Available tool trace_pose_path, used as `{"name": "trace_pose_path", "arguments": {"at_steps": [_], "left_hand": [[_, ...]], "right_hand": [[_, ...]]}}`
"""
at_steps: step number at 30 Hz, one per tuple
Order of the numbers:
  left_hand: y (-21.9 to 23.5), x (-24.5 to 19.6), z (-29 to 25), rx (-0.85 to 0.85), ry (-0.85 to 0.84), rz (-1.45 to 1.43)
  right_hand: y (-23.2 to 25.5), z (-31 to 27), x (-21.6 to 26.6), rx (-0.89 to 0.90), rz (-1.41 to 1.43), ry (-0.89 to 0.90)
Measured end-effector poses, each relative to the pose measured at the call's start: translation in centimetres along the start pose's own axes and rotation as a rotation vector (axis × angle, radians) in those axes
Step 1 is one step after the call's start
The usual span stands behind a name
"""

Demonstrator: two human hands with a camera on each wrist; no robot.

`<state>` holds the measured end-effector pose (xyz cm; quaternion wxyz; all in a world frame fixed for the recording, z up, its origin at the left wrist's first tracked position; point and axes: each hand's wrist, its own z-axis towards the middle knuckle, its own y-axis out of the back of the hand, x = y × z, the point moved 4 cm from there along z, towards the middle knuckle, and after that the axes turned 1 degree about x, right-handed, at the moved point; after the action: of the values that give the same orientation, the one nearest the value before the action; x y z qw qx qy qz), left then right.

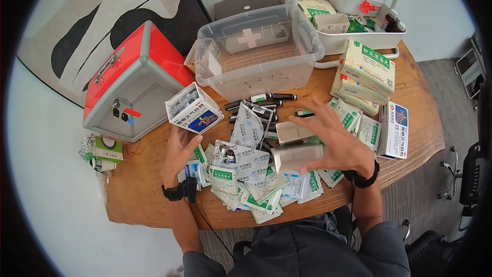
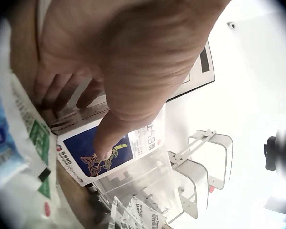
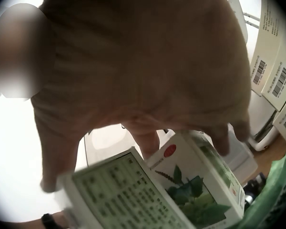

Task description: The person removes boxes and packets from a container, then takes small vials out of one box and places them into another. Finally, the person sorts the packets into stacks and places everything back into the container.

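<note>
My left hand (image 1: 179, 151) is at the lower edge of an opened white medicine box (image 1: 196, 109) with a blue plant panel, thumb spread from the fingers; the box is packed with sachets. In the left wrist view its thumb overlaps the blue panel (image 2: 107, 152). My right hand (image 1: 343, 146) spreads wide over two open-topped cartons (image 1: 296, 158), its thumb and fingers at their edges. In the right wrist view one carton shows a printed text side (image 3: 128, 191), the other a leafy plant picture (image 3: 195, 186). Sachets (image 1: 266, 195), blister packs (image 1: 251, 161) and dark vials (image 1: 261, 102) lie between the hands.
A red and grey medicine case (image 1: 138, 82) stands at left, a clear plastic bin (image 1: 256, 74) behind. Stacked medicine boxes (image 1: 364, 72), another white box (image 1: 393, 131) and a white tray (image 1: 359, 41) are at right. The wooden table's (image 1: 148, 210) front edge is near my body.
</note>
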<state>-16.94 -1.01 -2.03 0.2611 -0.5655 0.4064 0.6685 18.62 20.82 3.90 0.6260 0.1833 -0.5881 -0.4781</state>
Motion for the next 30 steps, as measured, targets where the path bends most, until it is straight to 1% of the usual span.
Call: {"name": "trace_pose_path", "arguments": {"at_steps": [1, 2, 3, 5, 6, 8, 9, 11, 12, 13, 14, 16, 17, 18, 19, 20, 21, 22, 23, 24, 25, 26, 28, 30], "left_hand": [[0.2, -0.3, -0.2, 0.006, 0.006, 0.103], [0.4, -0.6, -0.3, 0.010, 0.011, 0.205], [0.4, -0.8, -0.4, 0.005, 0.006, 0.202], [0.5, -1.6, -0.6, -0.053, -0.062, 0.348], [0.3, -1.9, -0.8, -0.057, -0.068, 0.342], [0.0, -2.9, -1.2, -0.155, -0.040, 0.420], [-0.3, -3.7, -1.5, -0.157, -0.046, 0.413], [-0.7, -4.9, -2.0, -0.268, 0.029, 0.499], [-1.2, -4.9, -2.1, -0.272, 0.023, 0.490], [-1.5, -5.1, -2.3, -0.308, -0.038, 0.515], [-1.7, -5.3, -2.5, -0.346, -0.097, 0.539], [-2.3, -5.4, -2.9, -0.349, -0.097, 0.510], [-2.5, -5.5, -3.1, -0.342, -0.091, 0.491], [-2.6, -5.6, -3.3, -0.351, -0.090, 0.476], [-2.7, -5.9, -3.4, -0.333, -0.073, 0.473], [-2.8, -5.8, -3.5, -0.316, -0.057, 0.469], [-3.2, -5.5, -3.6, -0.325, -0.056, 0.453], [-4.0, -5.5, -3.7, -0.259, -0.156, 0.411], [-4.9, -5.6, -3.9, -0.196, -0.256, 0.367], [-5.5, -5.6, -4.0, -0.114, -0.267, 0.371], [-5.9, -5.6, -4.2, -0.126, -0.265, 0.353], [-6.7, -5.8, -4.4, -0.064, -0.330, 0.412], [-7.8, -5.7, -4.6, 0.060, -0.435, 0.536], [-8.4, -5.8, -4.8, 0.056, -0.442, 0.533]], "right_hand": [[-0.7, -0.2, 0.1, 0.123, 0.023, -0.013], [-0.8, -0.3, 0.2, 0.121, 0.019, -0.008], [-1.0, -0.5, 0.4, 0.146, 0.033, -0.011], [-1.0, -0.7, 0.7, 0.172, 0.039, -0.012], [-0.9, -0.8, 1.0, 0.150, 0.053, -0.009], [-0.9, -0.9, 1.5, 0.128, 0.058, -0.004], [-1.1, -0.9, 1.6, 0.101, 0.059, 0.005], [-1.5, -0.9, 1.5, 0.075, 0.050, 0.016], [-1.6, -0.8, 1.3, 0.028, 0.051, 0.012], [-1.7, -0.7, 1.1, -0.017, 0.052, 0.010], [-1.9, -0.6, 1.2, -0.014, 0.040, 0.016], [-1.7, -0.6, 0.9, -0.127, 0.032, -0.068], [-1.7, -0.6, 0.9, -0.119, 0.019, -0.061], [-1.5, -0.6, 0.8, -0.166, 0.029, -0.103], [-1.3, -0.8, 0.6, -0.214, 0.039, -0.147], [-1.4, -0.9, 0.5, -0.206, 0.025, -0.141], [-1.3, -1.0, 0.0, -0.248, 0.024, -0.164], [-1.2, -1.1, -0.2, -0.289, 0.023, -0.186], [-1.1, -1.1, -0.2, -0.276, 0.006, -0.178], [-0.8, -1.1, -0.2, -0.325, -0.015, -0.201], [-0.6, -1.2, -0.2, -0.373, -0.036, -0.225], [-0.7, -1.1, -0.3, -0.361, -0.051, -0.218], [-0.8, -1.0, -0.9, -0.428, -0.071, -0.249], [-1.3, -0.5, -1.4, -0.431, -0.081, -0.240]]}}
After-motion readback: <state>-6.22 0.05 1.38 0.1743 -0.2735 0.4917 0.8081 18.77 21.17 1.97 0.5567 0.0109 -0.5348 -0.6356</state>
